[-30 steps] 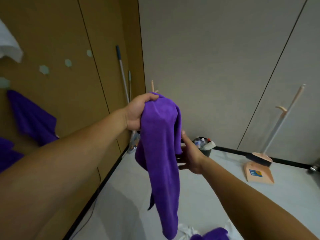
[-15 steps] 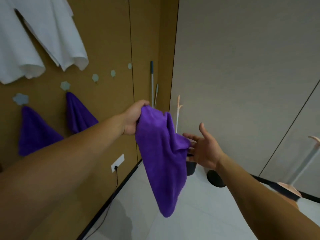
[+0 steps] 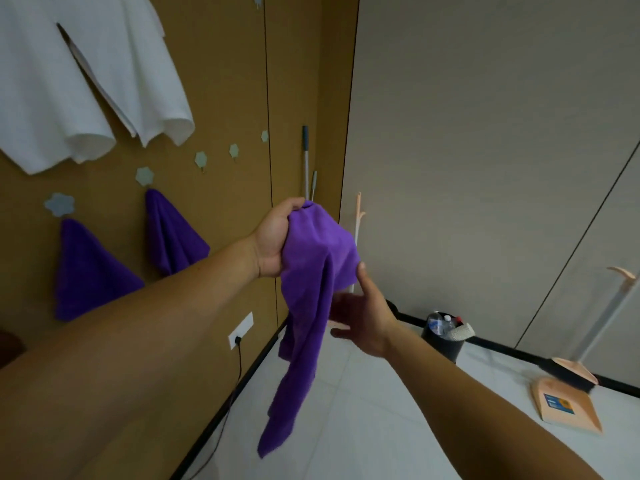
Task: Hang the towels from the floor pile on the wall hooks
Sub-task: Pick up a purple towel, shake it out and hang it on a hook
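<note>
We hold the purple microfibre towel (image 3: 311,271) bunched at its top in our left hand (image 3: 275,237), fingers curled tight round the gather. The rest of the cloth hangs free in the air, in front of the brown panelled wall (image 3: 214,81) and off the floor. Our right hand (image 3: 360,317) sits at the towel's side with fingers nearly straight and the thumb touching the cloth's edge. It grips nothing, though some fingertips are hidden behind the fold. Two hung purple towels (image 3: 173,233) already fill the nearer hooks, so the likely target is the free pale green flower-shaped wall hook (image 3: 201,160) just beyond them. To hang it well, we would let the right hand smooth the gather into one small, thin fold. A thick wad may slide off so small a hook. We would carry that fold up and over the prong — not merely against it — and keep the left hand's grip until the cloth's weight pulls straight down. The long tail could drag sideways, so we would steady it before letting go.
</note>
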Tool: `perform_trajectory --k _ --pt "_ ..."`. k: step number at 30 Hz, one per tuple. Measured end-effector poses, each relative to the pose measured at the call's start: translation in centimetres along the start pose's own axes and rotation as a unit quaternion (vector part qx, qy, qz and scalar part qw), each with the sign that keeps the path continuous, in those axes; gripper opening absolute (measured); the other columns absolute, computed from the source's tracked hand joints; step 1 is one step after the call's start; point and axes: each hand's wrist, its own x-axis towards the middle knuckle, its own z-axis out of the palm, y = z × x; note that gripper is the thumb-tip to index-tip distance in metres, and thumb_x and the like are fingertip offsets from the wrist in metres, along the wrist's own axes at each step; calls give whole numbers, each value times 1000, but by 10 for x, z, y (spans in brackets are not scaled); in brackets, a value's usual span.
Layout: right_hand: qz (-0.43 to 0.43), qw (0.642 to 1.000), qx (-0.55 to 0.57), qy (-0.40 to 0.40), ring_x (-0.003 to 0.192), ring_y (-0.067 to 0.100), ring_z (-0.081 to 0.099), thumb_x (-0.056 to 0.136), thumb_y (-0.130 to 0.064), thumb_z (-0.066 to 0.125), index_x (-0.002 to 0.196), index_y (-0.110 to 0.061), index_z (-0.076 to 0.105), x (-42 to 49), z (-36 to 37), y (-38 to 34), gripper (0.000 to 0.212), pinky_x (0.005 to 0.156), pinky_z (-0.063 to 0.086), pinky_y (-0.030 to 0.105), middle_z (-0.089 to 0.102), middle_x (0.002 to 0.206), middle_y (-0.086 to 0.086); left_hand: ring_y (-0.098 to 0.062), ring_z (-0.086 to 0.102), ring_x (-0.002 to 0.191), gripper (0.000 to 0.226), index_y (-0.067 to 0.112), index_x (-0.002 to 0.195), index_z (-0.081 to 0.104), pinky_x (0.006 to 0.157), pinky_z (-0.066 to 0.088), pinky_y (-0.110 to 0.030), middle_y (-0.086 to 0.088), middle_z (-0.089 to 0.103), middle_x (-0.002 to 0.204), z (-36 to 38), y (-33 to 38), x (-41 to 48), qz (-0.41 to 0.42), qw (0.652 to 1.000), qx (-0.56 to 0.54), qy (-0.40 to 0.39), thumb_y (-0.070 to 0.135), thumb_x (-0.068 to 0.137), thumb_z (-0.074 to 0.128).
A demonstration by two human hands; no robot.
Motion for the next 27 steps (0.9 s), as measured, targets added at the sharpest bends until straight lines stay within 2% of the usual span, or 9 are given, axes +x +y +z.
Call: perform_trajectory --k 3,5,7,10,14,18,22,24,27 --pt "-58 996 53 50 114 30 59 73 -78 56 137 -15 49 6 20 -11 90 103 43 50 61 127 9 -24 56 90 35 17 99 60 92 40 -38 -9 60 96 -5 3 -11 2 1000 1 2 49 87 53" --pt "-49 993 85 69 104 29 62 73 -70 64 138 -14 47 10 26 -13 87 94 50 47 63 118 8 -23 58 86 35 18 99 60 88 43 -36 -7 62 93 -11 7 -19 -1 1000 -1 -3 49 88 52" --pt "-21 994 94 41 100 30 64 74 -60 68 138 -12 47 11 27 -10 82 84 52 43 63 115 10 -22 60 86 36 18 96 63 88 44 -36 -6 65 92 -18 10 -27 -14 1000 -1 -13 51 87 51" --pt "-4 997 78 28 107 33 65 73 -40 75 131 -12 55 8 29 -7 67 94 50 46 67 121 12 -22 58 90 39 18 94 63 94 42 -38 -6 63 92 -32 9 -35 -56 997 53 0 54 86 50" --pt "-54 984 83 147 87 26 68 80 -26 73 105 -8 66 -4 13 -22 32 64 53 31 73 97 10 -18 54 77 26 18 85 61 80 43 -34 -3 56 82 -57 -1 -43 -106 974 157 120 43 90 56" --pt "-82 975 78 194 96 27 62 83 -23 72 108 -5 63 -17 -22 -46 32 83 50 40 67 105 14 -17 55 79 24 19 97 63 70 44 -31 -2 60 87 -82 -16 -48 -117 944 209 226 38 84 66" --pt "-81 976 50 196 87 21 59 86 -17 67 104 -11 62 -28 -47 -62 20 77 45 36 66 98 7 -22 56 106 42 19 111 64 79 46 -36 -4 62 111 -95 -17 -53 -165 950 199 172 39 75 73" --pt "-72 976 21 206 92 21 57 86 -16 67 109 -10 61 -32 -56 -66 25 79 45 38 65 104 7 -24 55 109 39 19 113 63 80 46 -38 -5 58 117 -99 -14 -53 -179 951 197 158 30 76 71" --pt "-64 971 -14 231 89 22 59 82 -14 71 96 -7 63 -37 -66 -70 18 79 47 39 67 99 9 -24 57 100 33 14 110 60 78 50 -40 -8 56 117 -103 -11 -52 -206 941 216 162 17 78 66"
